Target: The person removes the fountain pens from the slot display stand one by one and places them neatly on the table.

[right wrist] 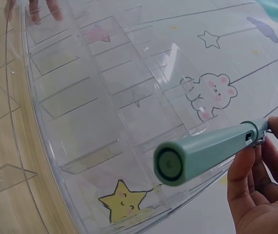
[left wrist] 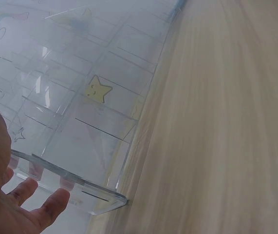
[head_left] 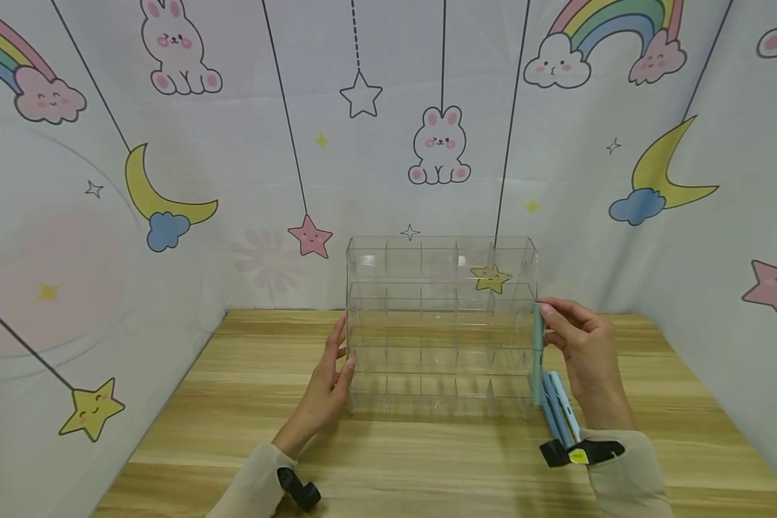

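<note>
Green and slim, a pen (head_left: 537,352) stands upright in the right hand (head_left: 585,352), pinched near its top between thumb and fingertips, its body touching the right end of a clear plastic organiser (head_left: 440,324); the right wrist view shows its blunt round end (right wrist: 170,163) pointing toward the camera, close against the clear wall; two or three light blue pens (head_left: 560,406) lie on the wooden table (head_left: 427,460) just below that hand, beside the organiser's right front corner, toward the table's right edge; the left hand (head_left: 330,378) is open, fingers straight and relaxed, pressed flat against the organiser's left end wall; its fingertips (left wrist: 46,207) show through the clear plastic in the left wrist view; the organiser has stepped rows of small open compartments and stands near the middle of the table, toward its back edge; both wrists wear beige sleeves and black straps; behind the table hangs a pale backdrop (head_left: 265,144) printed with rabbits, stars, moons and rainbows.
</note>
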Tool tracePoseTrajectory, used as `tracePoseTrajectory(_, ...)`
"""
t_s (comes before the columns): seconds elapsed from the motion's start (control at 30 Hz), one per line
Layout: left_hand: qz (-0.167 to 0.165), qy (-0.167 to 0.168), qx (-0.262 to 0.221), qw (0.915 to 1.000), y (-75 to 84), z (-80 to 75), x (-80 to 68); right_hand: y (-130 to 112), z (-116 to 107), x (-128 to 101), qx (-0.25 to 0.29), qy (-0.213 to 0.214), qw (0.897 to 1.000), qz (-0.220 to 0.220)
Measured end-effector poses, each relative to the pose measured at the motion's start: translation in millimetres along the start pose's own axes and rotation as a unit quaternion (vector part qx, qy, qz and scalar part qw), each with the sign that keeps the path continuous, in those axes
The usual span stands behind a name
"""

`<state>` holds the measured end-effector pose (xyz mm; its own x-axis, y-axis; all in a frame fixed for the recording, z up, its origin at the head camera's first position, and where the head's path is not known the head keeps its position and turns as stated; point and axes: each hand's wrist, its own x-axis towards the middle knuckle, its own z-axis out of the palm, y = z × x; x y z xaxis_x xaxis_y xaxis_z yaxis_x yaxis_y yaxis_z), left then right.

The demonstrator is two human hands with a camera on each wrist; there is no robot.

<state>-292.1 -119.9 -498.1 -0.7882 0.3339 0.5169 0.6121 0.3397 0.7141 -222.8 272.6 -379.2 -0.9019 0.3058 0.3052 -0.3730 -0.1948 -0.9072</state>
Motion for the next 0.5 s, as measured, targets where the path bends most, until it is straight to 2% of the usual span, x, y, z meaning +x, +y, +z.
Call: tracePoseTrajectory(0.5,0.0,-0.001,0.006,1.0,0.6,-0.1,0.2,-3.2,-5.5,0.9,0.01,-0.003,1.0,-0.002)
